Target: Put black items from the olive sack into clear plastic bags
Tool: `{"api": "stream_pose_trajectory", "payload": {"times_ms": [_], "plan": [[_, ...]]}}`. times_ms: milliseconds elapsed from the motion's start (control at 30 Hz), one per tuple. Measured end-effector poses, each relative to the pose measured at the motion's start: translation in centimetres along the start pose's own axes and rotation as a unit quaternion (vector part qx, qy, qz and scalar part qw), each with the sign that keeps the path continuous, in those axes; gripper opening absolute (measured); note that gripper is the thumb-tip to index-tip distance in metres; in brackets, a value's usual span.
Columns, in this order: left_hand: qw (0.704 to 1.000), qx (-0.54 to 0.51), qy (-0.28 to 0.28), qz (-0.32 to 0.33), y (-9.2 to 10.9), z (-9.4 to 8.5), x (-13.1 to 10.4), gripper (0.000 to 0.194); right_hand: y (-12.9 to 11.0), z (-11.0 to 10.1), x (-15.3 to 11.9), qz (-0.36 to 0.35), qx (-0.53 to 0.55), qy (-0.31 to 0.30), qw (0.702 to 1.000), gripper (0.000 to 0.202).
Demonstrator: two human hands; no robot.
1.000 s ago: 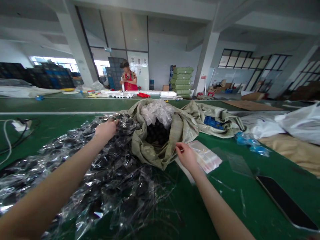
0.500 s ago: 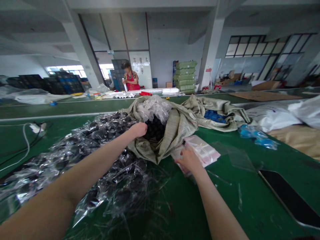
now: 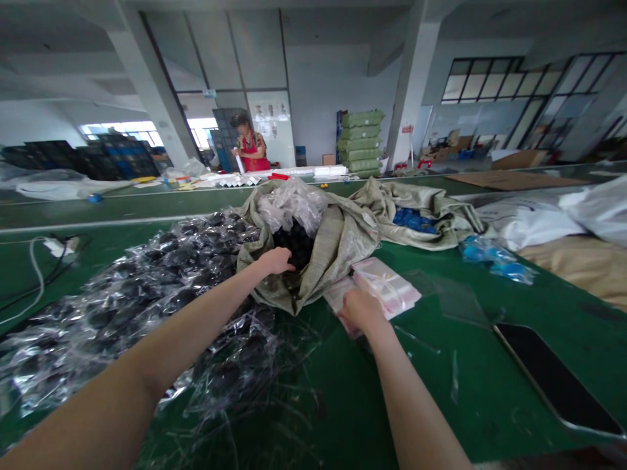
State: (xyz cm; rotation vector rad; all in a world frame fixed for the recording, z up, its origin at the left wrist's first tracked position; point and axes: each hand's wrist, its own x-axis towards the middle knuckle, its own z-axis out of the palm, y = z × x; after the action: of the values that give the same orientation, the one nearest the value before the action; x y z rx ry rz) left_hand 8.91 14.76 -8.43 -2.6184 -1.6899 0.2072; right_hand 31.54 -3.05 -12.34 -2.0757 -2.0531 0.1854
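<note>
My left hand (image 3: 277, 261) reaches into the mouth of an olive woven sack (image 3: 337, 241), its fingers curled at the edge of the black round pieces (image 3: 300, 245) inside. What those fingers hold, if anything, is hidden. A crumpled clear liner (image 3: 294, 203) hangs over the sack's opening. To the right, my right hand (image 3: 361, 310) is closed at a stack of flat clear plastic bags (image 3: 389, 287), fingertips pinched on the nearer bags. Left of the sack spreads a large heap of black round pieces in clear wrappers (image 3: 166, 281).
A phone (image 3: 553, 375) lies at right on the green table (image 3: 343, 405). Behind are a second sack (image 3: 441, 196) with blue pieces and blue wrapped pieces (image 3: 499, 258). Cables and a plug (image 3: 61, 247) lie at left. A person in a red apron (image 3: 255, 153) stands across the tables.
My left hand has moved lower and further over the sack's opening. The fingers of my right hand have closed in on the plastic bags. The whole view has shifted slightly.
</note>
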Motion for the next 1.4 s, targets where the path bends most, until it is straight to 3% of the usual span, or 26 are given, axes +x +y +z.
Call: {"api": "stream_pose_trajectory", "payload": {"times_ms": [133,200,300,400,467,533,600,700,800,867,933,1000,1067,1100,1133,1267,1333,1400], "plan": [[0.999,-0.037,0.018,0.035,0.8,0.6,-1.9,0.034,-0.1,0.3,0.1,-0.002,0.024,0.001,1.000,0.014],[0.997,-0.055,0.052,0.033,0.9,0.7,-3.1,0.038,-0.2,0.4,0.1,0.005,0.031,-0.002,1.000,0.006],[0.989,-0.084,0.116,0.042,1.0,0.2,-5.6,0.042,-0.1,0.1,0.1,0.022,0.032,-0.009,0.999,0.018],[0.969,-0.166,0.167,0.073,1.2,-0.5,-8.6,0.038,0.3,-1.2,0.0,0.021,0.043,0.008,0.999,0.024],[0.948,-0.252,0.166,0.098,1.4,-1.2,-10.6,0.035,0.4,-2.7,-0.1,-0.020,0.113,0.041,0.993,0.025],[0.926,-0.331,0.133,0.127,1.7,-2.1,-12.2,0.037,-0.2,-4.5,-0.2,-0.084,0.245,0.026,0.965,0.026],[0.898,-0.399,0.101,0.154,1.7,-3.2,-13.4,0.040,-1.5,-6.1,0.0,-0.141,0.378,-0.029,0.915,0.030],[0.851,-0.487,0.082,0.177,1.3,-4.7,-14.3,0.043,-4.2,-7.8,0.6,-0.190,0.484,-0.106,0.848,0.035],[0.820,-0.536,0.068,0.189,0.2,-5.4,-14.4,0.035,-6.6,-8.5,1.9,-0.210,0.504,-0.142,0.826,0.037],[0.815,-0.547,0.063,0.182,-0.7,-5.4,-14.3,0.028,-7.8,-8.5,3.1,-0.218,0.490,-0.146,0.831,0.038],[0.818,-0.549,0.088,0.148,-1.8,-5.2,-14.1,0.026,-8.8,-8.4,4.4,-0.206,0.471,-0.080,0.854,0.035],[0.826,-0.539,0.129,0.102,-2.9,-5.1,-13.9,0.025,-9.9,-8.2,5.3,-0.151,0.449,0.105,0.874,0.033],[0.836,-0.518,0.167,0.070,-4.0,-5.1,-13.7,0.024,-11.1,-7.9,5.7,-0.087,0.414,0.296,0.856,0.033],[0.840,-0.507,0.183,0.062,-4.5,-5.1,-13.6,0.024,-11.8,-7.8,5.7,-0.072,0.398,0.343,0.848,0.034],[0.844,-0.495,0.200,0.057,-4.9,-5.1,-13.6,0.023,-12.5,-7.5,5.6,-0.072,0.387,0.345,0.852,0.036],[0.863,-0.418,0.280,0.043,-5.0,-4.4,-13.6,0.020,-15.3,-5.8,5.2,-0.091,0.423,0.137,0.891,0.046],[0.884,-0.351,0.304,0.049,-4.2,-3.7,-13.7,0.018,-16.3,-4.6,5.5,-0.069,0.481,0.059,0.872,0.044],[0.904,-0.295,0.302,0.074,-3.3,-3.2,-13.7,0.019,-16.7,-3.7,6.1,-0.046,0.526,0.045,0.848,0.037]]}}
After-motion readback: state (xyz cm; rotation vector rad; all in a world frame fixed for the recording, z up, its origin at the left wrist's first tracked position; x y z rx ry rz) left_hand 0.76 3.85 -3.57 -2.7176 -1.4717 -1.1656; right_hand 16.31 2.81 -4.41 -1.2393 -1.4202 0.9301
